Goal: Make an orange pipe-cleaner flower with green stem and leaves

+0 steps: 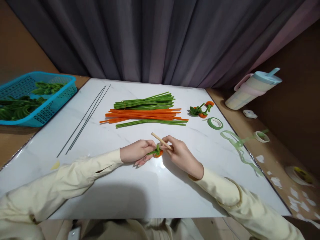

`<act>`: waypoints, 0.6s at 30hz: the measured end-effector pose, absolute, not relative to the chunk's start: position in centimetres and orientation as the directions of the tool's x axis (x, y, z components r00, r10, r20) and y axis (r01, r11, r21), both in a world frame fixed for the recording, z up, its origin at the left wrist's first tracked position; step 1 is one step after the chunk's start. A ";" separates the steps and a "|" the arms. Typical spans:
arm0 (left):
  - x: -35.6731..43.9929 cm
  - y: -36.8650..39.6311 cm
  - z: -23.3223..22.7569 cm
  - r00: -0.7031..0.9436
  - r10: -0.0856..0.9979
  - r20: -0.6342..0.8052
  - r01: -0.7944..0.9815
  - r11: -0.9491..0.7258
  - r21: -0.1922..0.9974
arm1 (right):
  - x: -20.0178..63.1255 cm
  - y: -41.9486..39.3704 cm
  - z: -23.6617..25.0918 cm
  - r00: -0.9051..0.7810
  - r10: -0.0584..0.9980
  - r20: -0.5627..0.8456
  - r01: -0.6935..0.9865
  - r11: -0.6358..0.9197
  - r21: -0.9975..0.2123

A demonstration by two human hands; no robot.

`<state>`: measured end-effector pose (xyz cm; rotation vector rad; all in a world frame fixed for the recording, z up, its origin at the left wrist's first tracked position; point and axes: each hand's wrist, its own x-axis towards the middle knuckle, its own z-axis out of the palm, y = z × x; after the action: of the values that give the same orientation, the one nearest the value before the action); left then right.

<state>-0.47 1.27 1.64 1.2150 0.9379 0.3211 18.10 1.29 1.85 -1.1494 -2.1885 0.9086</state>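
Overhead light falls brightly on the glossy white counter (125, 186), leaving a soft patch of glare at 6 o'clock just below the hands. A broad, diffuse shadow spreads at 7 o'clock. Corners at 10 and 2 o'clock sink into dimness. Wide-angle distortion bows the counter's edges; the centre is sharp, the margins slightly soft.

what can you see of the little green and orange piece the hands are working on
The small pipe-cleaner piece looks fuzzy: green strands with an orange curl at its lower right end. It sits just above the white tabletop, pinched between the left hand and the right hand. A pale wooden stick, held by the right hand, slants up-left from it. Fingers hide much of it, so its full shape is unclear.
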 end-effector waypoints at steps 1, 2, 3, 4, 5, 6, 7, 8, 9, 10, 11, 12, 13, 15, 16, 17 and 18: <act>-0.5 1.4 1.7 0.597 0.664 -0.451 0.220 0.405 0.887 | 18.3 1.2 1.9 -0.519 0.831 0.201 0.495 0.484 -0.721; -0.5 1.6 1.7 0.595 0.663 -0.455 0.185 0.438 0.880 | 18.5 1.1 2.0 -0.532 0.799 0.280 0.490 0.560 -0.667; -0.5 1.7 1.8 0.592 0.664 -0.456 0.155 0.461 0.874 | 18.6 0.9 2.0 -0.555 0.755 0.348 0.500 0.638 -0.586; -0.6 1.8 1.8 0.589 0.668 -0.455 0.132 0.475 0.870 | 18.8 0.7 1.9 -0.583 0.707 0.401 0.521 0.703 -0.483; -0.6 1.9 1.9 0.583 0.674 -0.454 0.114 0.486 0.867 | 18.9 0.5 1.8 -0.610 0.662 0.436 0.552 0.749 -0.367; -0.6 1.9 1.9 0.576 0.680 -0.453 0.098 0.493 0.865 | 18.9 0.3 1.7 -0.634 0.621 0.460 0.578 0.776 -0.252; -0.7 1.9 1.9 0.570 0.685 -0.454 0.085 0.500 0.862 | 19.0 0.2 1.5 -0.657 0.586 0.475 0.598 0.788 -0.145; -0.6 1.9 1.8 0.563 0.691 -0.454 0.074 0.505 0.860 | 19.0 0.0 1.3 -0.680 0.552 0.483 0.606 0.794 -0.053; -0.6 1.9 1.8 0.557 0.695 -0.454 0.066 0.509 0.859 | 18.9 -0.1 1.2 -0.703 0.518 0.488 0.601 0.799 0.018; -0.6 1.8 1.8 0.552 0.700 -0.453 0.057 0.511 0.858 | 18.9 -0.2 1.0 -0.723 0.488 0.490 0.591 0.803 0.073; -0.5 1.8 1.8 0.548 0.704 -0.452 0.048 0.513 0.857 | 18.9 -0.2 0.9 -0.738 0.465 0.489 0.583 0.805 0.113; -0.5 1.7 1.8 0.543 0.709 -0.450 0.040 0.513 0.858 | 18.8 -0.2 0.8 -0.746 0.452 0.489 0.579 0.804 0.140; -0.4 1.6 1.8 0.537 0.716 -0.445 0.032 0.511 0.859 | 18.8 -0.3 0.8 -0.750 0.444 0.490 0.578 0.801 0.159; -0.3 1.4 1.7 0.524 0.734 -0.431 0.015 0.499 0.867 | 18.6 -0.3 0.8 -0.749 0.441 0.494 0.585 0.791 0.181; -0.2 1.4 1.7 0.518 0.744 -0.423 0.007 0.490 0.871 | 18.5 -0.4 0.9 -0.747 0.445 0.494 0.590 0.786 0.183; -0.1 1.3 1.7 0.510 0.753 -0.415 0.000 0.483 0.876 | 18.4 -0.4 1.0 -0.744 0.450 0.494 0.595 0.783 0.182; 0.0 1.2 1.7 0.502 0.761 -0.410 -0.004 0.477 0.879 | 18.3 -0.5 1.1 -0.739 0.457 0.494 0.600 0.780 0.176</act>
<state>-0.04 1.18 1.72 0.9682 0.9367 0.5625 18.32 -0.47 1.13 -0.7974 -2.5423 -0.4545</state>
